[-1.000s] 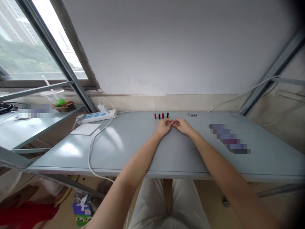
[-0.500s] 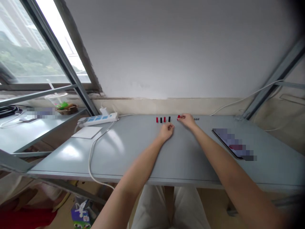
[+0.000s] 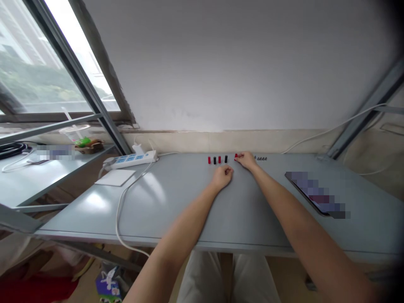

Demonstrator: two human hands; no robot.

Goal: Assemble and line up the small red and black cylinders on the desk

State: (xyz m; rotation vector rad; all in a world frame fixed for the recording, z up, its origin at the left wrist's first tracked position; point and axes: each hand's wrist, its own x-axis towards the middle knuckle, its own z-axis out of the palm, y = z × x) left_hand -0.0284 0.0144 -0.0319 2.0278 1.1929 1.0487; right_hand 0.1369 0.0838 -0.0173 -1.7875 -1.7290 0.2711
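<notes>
- Right hand (image 3: 246,160): thumb and fingertips pinched on a small red upright cylinder (image 3: 236,156), near back edge of the smooth grey desk (image 3: 252,210); material unclear.
- Left hand (image 3: 222,176): resting low over desk, nearer the person than the right; fingers curled in, can't tell if fully closed or on anything.
- Just beyond left hand, row of four small cylinders, all upright and apart: red outer-left cylinder (image 3: 209,160), black cylinder (image 3: 215,160), second red cylinder (image 3: 219,159), second black cylinder (image 3: 226,159). Pinched one is right of these.
- Right of right hand: short line of tiny dark grey pieces (image 3: 261,158), too small to make out.
- Desk right: flat dark-edged device (image 3: 307,197), lying at a slant, screen pixelated.
- Desk left: white power strip with blue sockets (image 3: 135,159), flat white square (image 3: 115,177) just in front, white cable (image 3: 118,210) running over front edge.
</notes>
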